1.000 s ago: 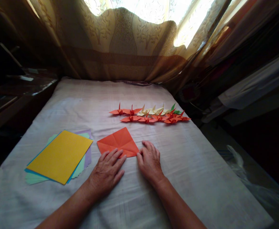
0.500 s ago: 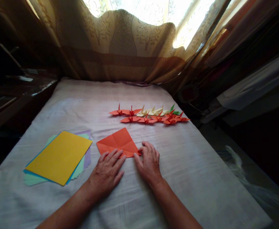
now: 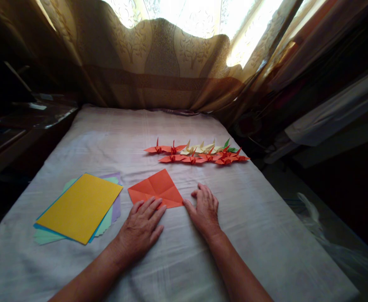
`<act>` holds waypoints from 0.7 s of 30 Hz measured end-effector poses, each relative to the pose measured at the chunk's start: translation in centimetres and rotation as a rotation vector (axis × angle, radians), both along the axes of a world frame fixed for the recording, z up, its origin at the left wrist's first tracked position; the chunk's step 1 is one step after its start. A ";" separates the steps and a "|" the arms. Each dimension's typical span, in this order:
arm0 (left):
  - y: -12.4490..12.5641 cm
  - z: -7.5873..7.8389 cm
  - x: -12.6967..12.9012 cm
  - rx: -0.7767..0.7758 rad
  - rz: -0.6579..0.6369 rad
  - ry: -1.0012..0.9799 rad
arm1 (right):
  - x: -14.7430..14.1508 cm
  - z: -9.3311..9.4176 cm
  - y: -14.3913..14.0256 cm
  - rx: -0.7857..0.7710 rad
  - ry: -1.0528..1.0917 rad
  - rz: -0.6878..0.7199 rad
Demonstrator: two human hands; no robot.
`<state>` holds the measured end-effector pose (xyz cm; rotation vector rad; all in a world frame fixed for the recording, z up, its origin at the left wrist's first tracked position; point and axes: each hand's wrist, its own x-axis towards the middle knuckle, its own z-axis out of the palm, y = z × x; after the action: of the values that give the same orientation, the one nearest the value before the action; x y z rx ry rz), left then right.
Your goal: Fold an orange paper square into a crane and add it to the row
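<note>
Surface: a table draped in a pale, creased cloth was seen running away from the camera toward a curtain.
Orange sheet: a creased orange paper square was laid flat on the cloth, near the front and close to the middle.
Left hand: the left hand was laid palm down with fingers spread, the fingertips resting on the near edge of the orange sheet; nothing was gripped.
Right hand: the right hand was spread flat on the cloth just right of the sheet, the thumb tip at its right corner; nothing was held.
Paper stack: a stack of coloured sheets, topped by a yellow one, was placed to the left of the orange sheet, a little apart from it.
Folded cranes: a row of paper cranes, mostly orange with a few pale yellow and one green, was set beyond the sheet.
Room: a patterned brown curtain was lit from behind by a bright window; a dark shelf was made out at the left and hanging fabric at the right.
</note>
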<state>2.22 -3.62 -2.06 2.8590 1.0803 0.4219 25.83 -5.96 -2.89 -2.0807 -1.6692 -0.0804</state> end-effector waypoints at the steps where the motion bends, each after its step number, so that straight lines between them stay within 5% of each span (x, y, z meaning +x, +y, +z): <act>1: 0.0 0.2 0.1 -0.013 0.004 0.010 | 0.2 -0.1 0.0 -0.004 -0.004 -0.004; 10: -0.8 2.8 3.5 -0.210 0.150 0.196 | -0.1 0.1 -0.1 -0.056 -0.026 -0.021; 21: -0.4 2.5 -5.2 -0.233 0.070 0.281 | 0.0 0.0 0.0 -0.048 -0.032 -0.017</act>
<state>-2.96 -4.06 0.45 2.7317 1.1829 -0.1035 25.80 -5.94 -2.92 -2.1399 -1.6876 -0.0803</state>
